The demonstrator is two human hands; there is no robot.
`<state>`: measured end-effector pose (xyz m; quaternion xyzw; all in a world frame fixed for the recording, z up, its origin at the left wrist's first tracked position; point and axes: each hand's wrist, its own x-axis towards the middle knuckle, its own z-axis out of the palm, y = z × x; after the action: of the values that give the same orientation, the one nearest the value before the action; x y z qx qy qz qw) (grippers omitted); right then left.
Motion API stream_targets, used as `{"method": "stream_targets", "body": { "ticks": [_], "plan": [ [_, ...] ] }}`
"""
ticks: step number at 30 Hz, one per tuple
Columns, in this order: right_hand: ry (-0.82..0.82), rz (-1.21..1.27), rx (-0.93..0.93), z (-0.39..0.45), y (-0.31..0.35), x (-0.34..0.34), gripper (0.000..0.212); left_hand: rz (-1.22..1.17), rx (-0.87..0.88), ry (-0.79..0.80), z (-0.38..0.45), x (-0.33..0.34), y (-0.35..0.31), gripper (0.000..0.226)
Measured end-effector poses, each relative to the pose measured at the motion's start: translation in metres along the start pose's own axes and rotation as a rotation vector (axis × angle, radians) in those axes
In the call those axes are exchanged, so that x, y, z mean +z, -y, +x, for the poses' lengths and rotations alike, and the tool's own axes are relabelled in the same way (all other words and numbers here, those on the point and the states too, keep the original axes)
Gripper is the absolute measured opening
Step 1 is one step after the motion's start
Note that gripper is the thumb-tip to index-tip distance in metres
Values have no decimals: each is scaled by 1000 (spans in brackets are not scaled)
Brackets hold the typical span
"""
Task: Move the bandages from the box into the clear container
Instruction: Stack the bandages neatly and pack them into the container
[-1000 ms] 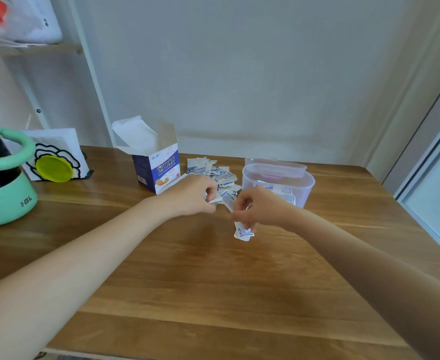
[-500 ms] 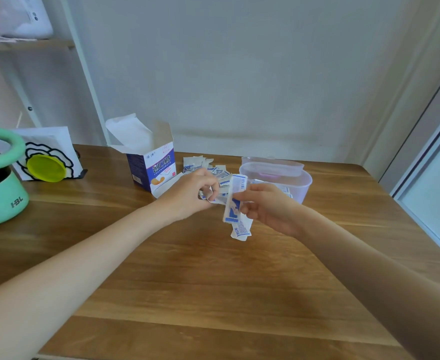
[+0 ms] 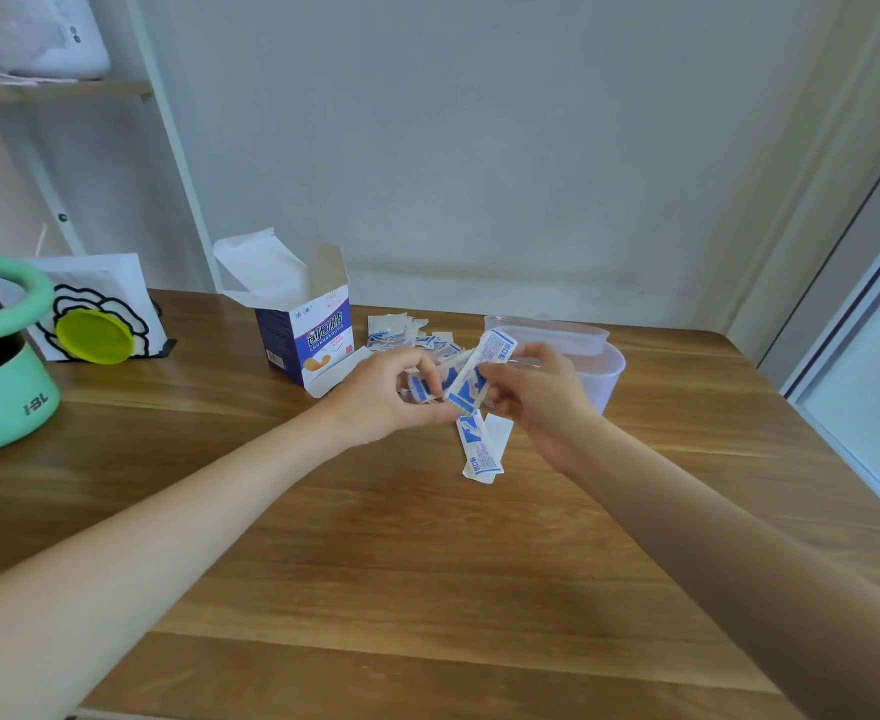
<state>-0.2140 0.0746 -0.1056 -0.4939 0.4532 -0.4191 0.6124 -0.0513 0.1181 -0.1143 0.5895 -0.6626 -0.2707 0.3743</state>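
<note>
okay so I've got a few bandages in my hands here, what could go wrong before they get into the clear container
1. The left hand and right hand both pinch the same fanned bunch of bandages; a loose strip could slip out, as some already lie on the table just below.
2. The clear container sits right behind the right hand, so a quick reach might knock it.
3. A loose pile by the box could be scattered by a sweeping arm.
</note>
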Motion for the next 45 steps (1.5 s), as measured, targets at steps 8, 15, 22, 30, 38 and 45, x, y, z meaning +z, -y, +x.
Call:
{"method": "stream_targets", "body": {
  "ticks": [8,15,22,30,38,45],
  "plan": [
    [93,-94,-94,-7,2,3,10,-360,-144,26,4,7,-4,18],
    [153,-964,-415,-5,18,-12,15,228,47,142,15,4,-12,28],
    [180,-1283,-205,0,0,-31,22,658,186,335,30,27,-8,49],
    [227,-927,100,-4,-10,-42,20,675,121,513,38,35,3,28],
    [384,-1120,-79,-7,-16,-7,16,588,55,487,31,33,9,35],
    [313,-1260,-331,-3,-19,-12,12,493,19,440,21,27,12,24]
  ]
}}
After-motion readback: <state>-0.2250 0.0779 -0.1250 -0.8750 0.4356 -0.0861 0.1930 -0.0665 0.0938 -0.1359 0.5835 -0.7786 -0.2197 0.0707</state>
